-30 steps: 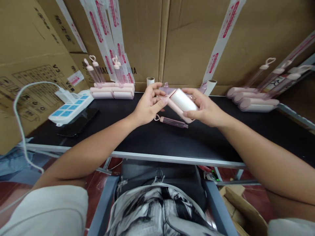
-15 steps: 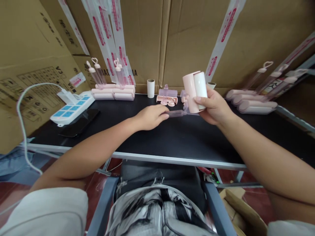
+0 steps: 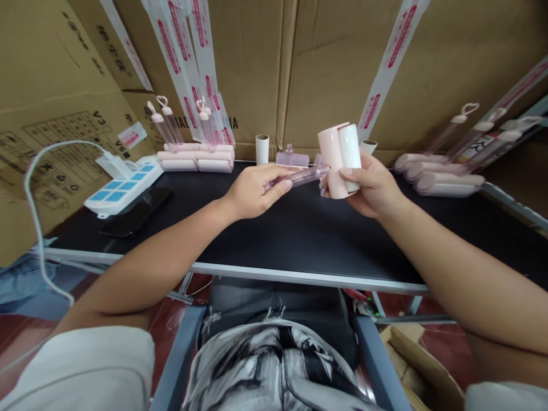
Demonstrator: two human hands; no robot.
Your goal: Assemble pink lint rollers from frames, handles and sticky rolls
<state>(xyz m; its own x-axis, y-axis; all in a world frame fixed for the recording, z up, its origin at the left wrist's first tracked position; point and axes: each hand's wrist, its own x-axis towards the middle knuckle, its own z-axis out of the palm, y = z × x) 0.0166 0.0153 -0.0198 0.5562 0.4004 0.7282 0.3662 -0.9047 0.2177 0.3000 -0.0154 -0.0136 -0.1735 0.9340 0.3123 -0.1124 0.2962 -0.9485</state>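
Observation:
My right hand (image 3: 372,180) grips a roller head, its curved pink casing (image 3: 331,162) wrapped partly round a white roll (image 3: 350,154), raised above the table. It looks like part of a lint roller. Between the thumb and fingers of my left hand (image 3: 257,191) is a clear pinkish plastic handle (image 3: 303,178), pointing right. The handle's far end meets the casing's left side; whether it sits in a hole I cannot tell. Behind my left hand lies a translucent pink T-shaped piece (image 3: 293,158). Small pink parts there are mostly hidden.
Upright white tubes (image 3: 262,150) stand at the back. Assembled pink rollers with heart-loop handles are at the left (image 3: 194,162) and right (image 3: 449,185). A power strip (image 3: 124,188) and black phone (image 3: 137,214) lie left. A cardboard wall (image 3: 248,68) closes off the back of the black table (image 3: 257,245).
My left hand has lifted the clear handle off the table and brought its far end up to the pink casing. My right hand has stayed nearly still.

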